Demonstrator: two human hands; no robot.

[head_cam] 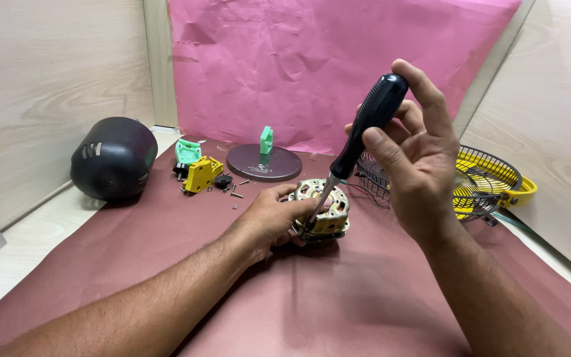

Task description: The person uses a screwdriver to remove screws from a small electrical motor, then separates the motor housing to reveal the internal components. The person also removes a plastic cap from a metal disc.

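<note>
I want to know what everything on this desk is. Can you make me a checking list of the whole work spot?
Surface: maroon sheet over a pale wooden table.
Job's things: metal fan motor lying on the sheet; black-handled screwdriver, tip down at the motor.
Clutter: black dome cover, yellow part, green part, round grey base, loose screws, wire fan guard with yellow blades.
Grippers: left hand steadies the motor; right hand grips the screwdriver.
Cables: thin wires beside the motor, too small to trace.
Surroundings: pink paper backdrop, wooden side walls.
</note>
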